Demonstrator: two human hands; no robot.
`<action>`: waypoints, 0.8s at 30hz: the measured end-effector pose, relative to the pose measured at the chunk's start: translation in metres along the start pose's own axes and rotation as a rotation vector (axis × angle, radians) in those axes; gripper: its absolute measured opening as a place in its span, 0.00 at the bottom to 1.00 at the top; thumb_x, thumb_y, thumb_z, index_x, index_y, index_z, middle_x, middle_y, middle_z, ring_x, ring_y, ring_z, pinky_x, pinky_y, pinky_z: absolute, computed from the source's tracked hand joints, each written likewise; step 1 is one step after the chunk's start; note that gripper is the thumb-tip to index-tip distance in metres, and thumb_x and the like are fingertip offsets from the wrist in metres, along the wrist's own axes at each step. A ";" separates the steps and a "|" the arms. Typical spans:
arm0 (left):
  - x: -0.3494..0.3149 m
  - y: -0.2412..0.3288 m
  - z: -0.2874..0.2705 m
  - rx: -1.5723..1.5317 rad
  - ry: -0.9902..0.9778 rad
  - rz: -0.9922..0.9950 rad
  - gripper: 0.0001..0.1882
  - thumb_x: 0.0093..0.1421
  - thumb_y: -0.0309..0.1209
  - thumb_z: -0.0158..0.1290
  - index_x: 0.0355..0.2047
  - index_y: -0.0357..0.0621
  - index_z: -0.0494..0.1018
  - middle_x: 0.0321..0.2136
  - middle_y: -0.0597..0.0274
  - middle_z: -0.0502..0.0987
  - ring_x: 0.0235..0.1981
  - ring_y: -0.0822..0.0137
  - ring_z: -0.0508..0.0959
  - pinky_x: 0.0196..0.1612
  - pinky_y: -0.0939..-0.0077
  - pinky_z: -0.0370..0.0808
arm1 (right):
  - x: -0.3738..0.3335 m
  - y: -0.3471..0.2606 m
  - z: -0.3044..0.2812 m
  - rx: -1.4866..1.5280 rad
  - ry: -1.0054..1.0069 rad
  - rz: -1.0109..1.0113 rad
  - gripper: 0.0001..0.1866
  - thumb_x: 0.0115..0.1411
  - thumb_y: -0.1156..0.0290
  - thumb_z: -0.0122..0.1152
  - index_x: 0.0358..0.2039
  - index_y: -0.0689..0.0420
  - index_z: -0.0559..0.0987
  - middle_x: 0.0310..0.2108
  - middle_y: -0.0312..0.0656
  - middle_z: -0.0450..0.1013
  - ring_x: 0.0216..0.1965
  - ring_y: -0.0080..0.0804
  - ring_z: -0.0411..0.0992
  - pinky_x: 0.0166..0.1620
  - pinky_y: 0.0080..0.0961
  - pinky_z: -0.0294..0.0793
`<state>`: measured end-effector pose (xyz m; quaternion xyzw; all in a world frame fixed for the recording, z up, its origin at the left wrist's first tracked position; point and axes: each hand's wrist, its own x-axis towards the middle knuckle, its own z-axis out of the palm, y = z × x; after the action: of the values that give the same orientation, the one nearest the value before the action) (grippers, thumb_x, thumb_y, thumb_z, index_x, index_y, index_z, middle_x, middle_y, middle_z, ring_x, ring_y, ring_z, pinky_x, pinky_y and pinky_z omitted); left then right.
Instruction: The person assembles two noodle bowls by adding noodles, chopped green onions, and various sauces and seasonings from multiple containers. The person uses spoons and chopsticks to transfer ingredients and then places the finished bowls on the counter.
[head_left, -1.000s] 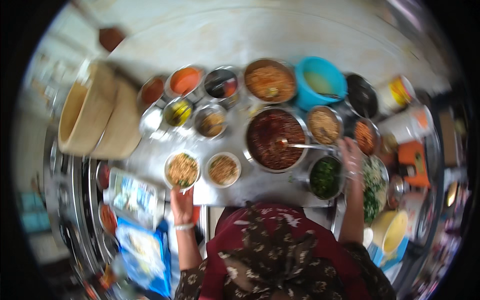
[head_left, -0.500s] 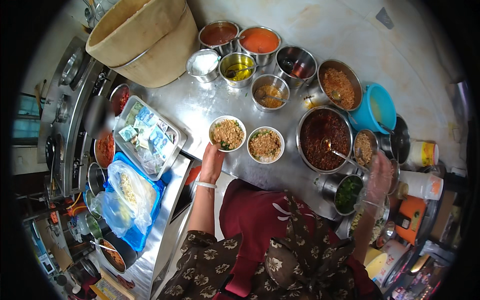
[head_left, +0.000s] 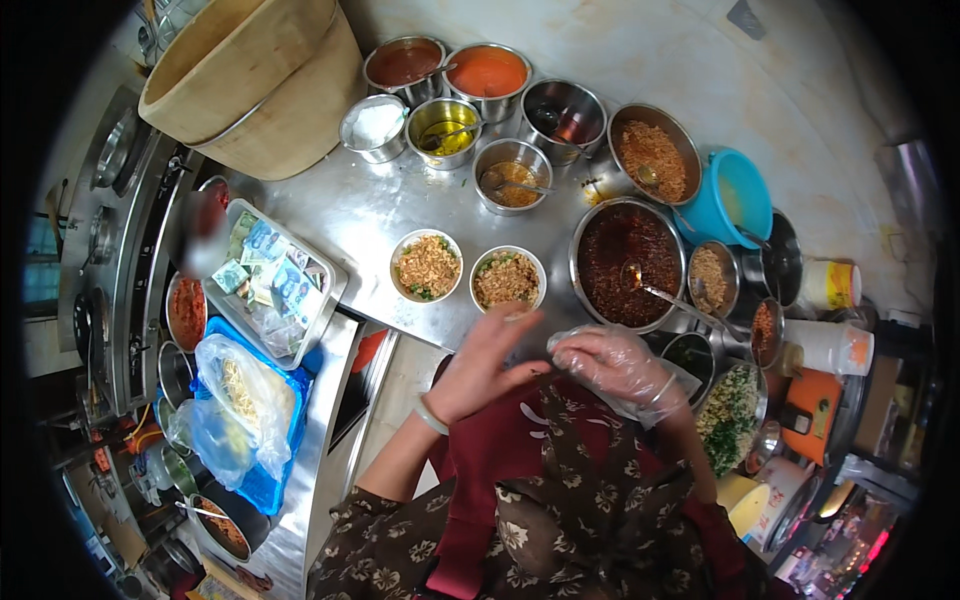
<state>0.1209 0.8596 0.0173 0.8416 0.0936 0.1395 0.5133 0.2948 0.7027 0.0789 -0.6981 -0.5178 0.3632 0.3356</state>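
My left hand [head_left: 482,365], bare with a pale bangle at the wrist, is open with its fingers apart, holding nothing. It hovers just below the right one of two small white bowls. That bowl [head_left: 507,279] and the left bowl [head_left: 426,266] both contain a crumbly light-brown topping with green bits. Facing my left hand, my right hand [head_left: 620,368] wears a loose clear plastic glove. Its fingers are curled together; whether they hold something small is hidden. Close by it are a steel pot of dark red chilli sauce [head_left: 628,262] with a ladle and a partly covered pot of greens [head_left: 690,362].
Steel pots of sauces, among them an orange-red one [head_left: 487,72], line the back beside a wooden tub [head_left: 270,100]. To the right stand a blue bucket [head_left: 737,200] and a bowl of chopped greens [head_left: 733,420]. A plastic box of banknotes [head_left: 275,280] lies left.
My right hand has come left from the small crumb-filled pot to the front of my body. My left hand has let go of the left bowl and moved right.
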 end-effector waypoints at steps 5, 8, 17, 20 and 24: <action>0.019 0.002 0.023 0.195 -0.211 0.218 0.10 0.51 0.26 0.55 0.35 0.47 0.72 0.32 0.63 0.72 0.44 0.61 0.74 0.64 0.55 0.59 | -0.015 -0.006 -0.013 0.144 -0.167 0.121 0.12 0.65 0.67 0.55 0.43 0.60 0.80 0.40 0.44 0.77 0.42 0.38 0.75 0.47 0.29 0.72; 0.017 -0.001 0.034 0.182 -0.307 0.288 0.08 0.53 0.28 0.54 0.35 0.46 0.72 0.34 0.63 0.74 0.45 0.64 0.76 0.65 0.53 0.58 | -0.033 -0.004 -0.025 0.331 -0.227 0.119 0.14 0.65 0.67 0.55 0.48 0.60 0.77 0.42 0.44 0.76 0.44 0.33 0.74 0.49 0.28 0.71; 0.010 0.002 0.041 0.254 -0.360 0.311 0.05 0.55 0.30 0.52 0.32 0.49 0.70 0.31 0.64 0.72 0.39 0.63 0.75 0.62 0.56 0.61 | -0.107 0.023 -0.066 0.577 -0.288 0.365 0.21 0.68 0.67 0.52 0.58 0.64 0.70 0.54 0.41 0.72 0.53 0.25 0.69 0.57 0.24 0.67; 0.008 0.003 0.043 0.266 -0.396 0.285 0.03 0.57 0.30 0.51 0.32 0.49 0.70 0.31 0.64 0.72 0.40 0.64 0.76 0.61 0.58 0.62 | -0.129 0.030 -0.085 0.662 -0.210 0.437 0.23 0.67 0.68 0.55 0.60 0.65 0.68 0.57 0.42 0.70 0.54 0.26 0.69 0.58 0.24 0.66; 0.006 0.000 0.048 0.213 -0.386 0.241 0.03 0.59 0.31 0.50 0.32 0.47 0.70 0.31 0.61 0.73 0.40 0.60 0.75 0.59 0.59 0.64 | -0.151 0.028 -0.105 0.578 -0.096 0.431 0.27 0.63 0.71 0.59 0.61 0.64 0.66 0.59 0.43 0.68 0.56 0.27 0.68 0.58 0.27 0.68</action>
<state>0.1428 0.8213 -0.0022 0.9071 -0.0932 0.0257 0.4097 0.3679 0.5402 0.1329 -0.6498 -0.2499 0.5892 0.4100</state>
